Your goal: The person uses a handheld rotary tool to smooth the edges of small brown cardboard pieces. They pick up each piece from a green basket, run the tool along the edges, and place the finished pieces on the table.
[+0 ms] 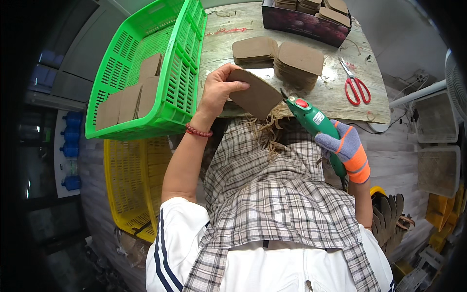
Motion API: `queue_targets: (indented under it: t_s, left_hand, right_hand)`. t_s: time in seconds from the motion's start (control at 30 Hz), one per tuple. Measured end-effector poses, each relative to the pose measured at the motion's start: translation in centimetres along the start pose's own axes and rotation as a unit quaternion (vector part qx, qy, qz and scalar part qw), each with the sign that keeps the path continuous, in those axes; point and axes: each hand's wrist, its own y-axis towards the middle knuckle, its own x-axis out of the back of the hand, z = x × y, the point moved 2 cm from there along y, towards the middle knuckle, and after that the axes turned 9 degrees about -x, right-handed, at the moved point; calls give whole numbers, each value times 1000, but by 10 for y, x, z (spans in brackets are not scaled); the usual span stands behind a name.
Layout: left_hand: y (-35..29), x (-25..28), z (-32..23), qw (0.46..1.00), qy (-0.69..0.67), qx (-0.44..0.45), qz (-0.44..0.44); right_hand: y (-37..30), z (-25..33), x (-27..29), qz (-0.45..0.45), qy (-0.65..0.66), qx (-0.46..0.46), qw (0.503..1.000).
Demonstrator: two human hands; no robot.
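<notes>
My bare left hand (217,93), with a red bead bracelet at the wrist, pinches a thin brown sheet piece with rounded corners (262,96) between thumb and fingers, tilted over the table's near edge. In a grey and orange glove, my right hand (348,152) is wrapped round a green electric cutter (311,118) with a red button. Its dark pointed tip is at the piece's right corner; whether they touch I cannot tell. Curly brown trimmings (268,135) hang below the piece onto my plaid apron (272,187). Beyond lie two stacks of similar pieces, one lower (254,48) and one taller (298,61).
Red-handled scissors (356,87) lie at the table's right. A dark box (304,25) of brown pieces stands at the back. On the left, a green plastic crate (181,63) holds more pieces, with a yellow crate (129,187) below it. Scraps litter the wooden tabletop (224,24).
</notes>
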Motion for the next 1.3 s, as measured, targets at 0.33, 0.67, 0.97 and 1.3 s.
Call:
queue_targets:
  t_s: [0.33,0.67,0.97,1.3]
  left_hand:
    - [0,-12,6,993,54,43,91]
    - [-8,-34,3,973,109,82,185]
    - [-11,30,7,994,3,43,-101]
    - [63,46,21,711,689,-139,-18]
  right_hand:
    - [2,1,-10,22,5,-8,1000]
    - [12,8,-17,33,-17,-2,999]
    - [19,-4,-16,8,25,33,999]
    - [28,-25,3,-39,55,5,998]
